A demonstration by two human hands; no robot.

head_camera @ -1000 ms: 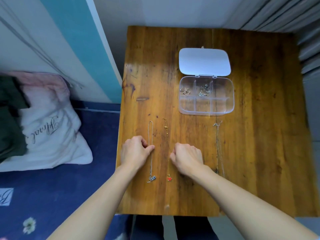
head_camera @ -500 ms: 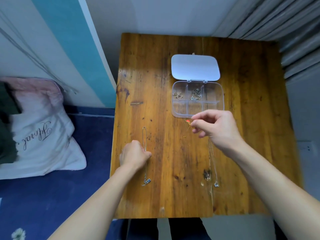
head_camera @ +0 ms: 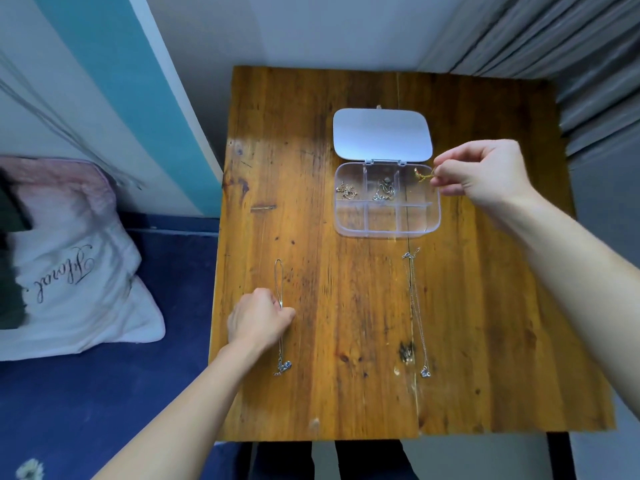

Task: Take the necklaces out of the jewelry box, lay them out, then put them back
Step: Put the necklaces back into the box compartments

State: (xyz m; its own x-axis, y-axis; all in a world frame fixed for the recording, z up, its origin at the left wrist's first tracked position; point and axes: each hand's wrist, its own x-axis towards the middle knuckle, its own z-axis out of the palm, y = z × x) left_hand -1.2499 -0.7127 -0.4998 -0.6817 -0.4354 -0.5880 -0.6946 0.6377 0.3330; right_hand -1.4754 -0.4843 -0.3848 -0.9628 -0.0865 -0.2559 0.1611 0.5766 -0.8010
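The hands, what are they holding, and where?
Right hand pinches the bunched gold necklace over the box. Left hand pinches the silver necklace's chain midway.

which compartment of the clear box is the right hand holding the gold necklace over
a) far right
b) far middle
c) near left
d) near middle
a, the right hand pinches the bunched gold necklace above the far right compartment of the jewelry box, while the far left and far middle compartments already hold other pieces.

Wooden table (head_camera: 311, 168), teal-striped wall (head_camera: 138, 81), pillow (head_camera: 69, 271)
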